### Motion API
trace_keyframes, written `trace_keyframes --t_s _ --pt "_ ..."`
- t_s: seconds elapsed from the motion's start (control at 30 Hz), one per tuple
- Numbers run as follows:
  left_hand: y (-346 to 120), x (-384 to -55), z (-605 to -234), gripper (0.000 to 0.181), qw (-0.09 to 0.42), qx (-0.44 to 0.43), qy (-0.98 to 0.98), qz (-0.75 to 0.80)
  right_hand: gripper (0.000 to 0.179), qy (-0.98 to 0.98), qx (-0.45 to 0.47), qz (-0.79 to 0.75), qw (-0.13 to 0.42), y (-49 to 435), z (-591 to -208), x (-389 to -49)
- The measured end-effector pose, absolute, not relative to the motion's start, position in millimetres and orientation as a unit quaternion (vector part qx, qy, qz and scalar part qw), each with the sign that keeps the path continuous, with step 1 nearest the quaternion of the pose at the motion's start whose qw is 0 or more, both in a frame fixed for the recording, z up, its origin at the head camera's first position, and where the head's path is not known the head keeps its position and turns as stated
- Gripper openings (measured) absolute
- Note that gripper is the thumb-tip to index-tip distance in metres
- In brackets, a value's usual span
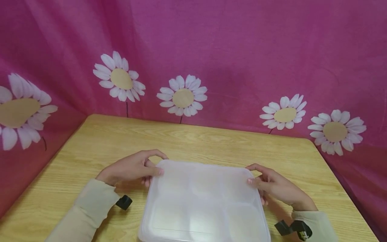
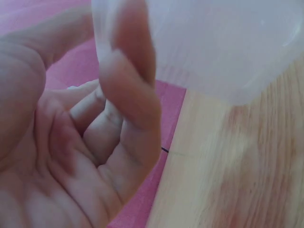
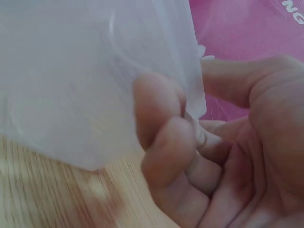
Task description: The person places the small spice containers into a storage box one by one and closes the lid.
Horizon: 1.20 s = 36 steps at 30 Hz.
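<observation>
A translucent white plastic storage box [image 1: 205, 198] with several compartments showing through its top is between both hands, over the wooden table. The left hand [image 1: 134, 168] grips its far left corner, thumb on top and other fingers at the side and below. At the far right corner, the right hand [image 1: 273, 186] holds it the same way. In the left wrist view, curled fingers [image 2: 133, 90] press against the box's cloudy wall [image 2: 223, 42]. The right wrist view shows bent fingertips [image 3: 156, 102] under the box [image 3: 71, 85], with wood grain below it.
The light wooden table [image 1: 193, 141] has rounded far corners. A pink cloth [image 1: 229, 50] printed with white daisies hangs behind it and along both sides. Black straps [image 1: 124, 202] stick out near the sleeves at both wrists. The near edge of the box runs out of the head view.
</observation>
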<state>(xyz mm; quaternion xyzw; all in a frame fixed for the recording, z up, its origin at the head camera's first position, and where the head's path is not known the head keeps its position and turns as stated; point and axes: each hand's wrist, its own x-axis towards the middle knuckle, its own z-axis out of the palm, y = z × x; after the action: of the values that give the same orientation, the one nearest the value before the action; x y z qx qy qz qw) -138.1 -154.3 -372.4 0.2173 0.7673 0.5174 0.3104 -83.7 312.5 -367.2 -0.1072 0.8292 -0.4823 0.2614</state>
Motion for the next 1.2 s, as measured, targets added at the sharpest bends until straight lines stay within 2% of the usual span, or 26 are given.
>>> trace_keyframes --t_s 0.23,0.33,0.47,0.63,0.83,1.0,1.2 --pt "-152.5 -140.2 -375.4 0.056 0.28 0.174 0.792 0.514 0.052 0.849 -0.046 -0.482 0.21 307.1 -369.3 -86.8" --pt "-153.0 -139.3 -374.0 0.058 0.279 0.169 0.793 0.515 0.053 0.851 -0.034 -0.483 0.205 306.2 -368.5 -87.0" --pt "-155.1 -135.9 -368.7 0.069 0.305 0.172 0.784 0.513 0.058 0.837 -0.048 -0.489 0.24 309.6 -365.2 -84.6" --pt "-157.9 -128.6 -364.5 0.09 0.349 0.185 0.761 0.514 0.079 0.794 -0.083 -0.514 0.314 318.6 -364.5 -78.7" --pt "-159.3 -120.1 -367.3 0.106 0.388 0.177 0.732 0.531 0.103 0.763 -0.119 -0.538 0.339 332.9 -369.2 -73.2" --pt "-158.2 -121.6 -371.6 0.107 0.39 0.19 0.711 0.553 0.102 0.753 -0.145 -0.545 0.337 336.9 -369.3 -73.5" --pt "-161.3 -126.5 -376.3 0.101 0.344 0.222 0.713 0.569 0.094 0.77 -0.133 -0.552 0.29 331.2 -365.7 -78.5"
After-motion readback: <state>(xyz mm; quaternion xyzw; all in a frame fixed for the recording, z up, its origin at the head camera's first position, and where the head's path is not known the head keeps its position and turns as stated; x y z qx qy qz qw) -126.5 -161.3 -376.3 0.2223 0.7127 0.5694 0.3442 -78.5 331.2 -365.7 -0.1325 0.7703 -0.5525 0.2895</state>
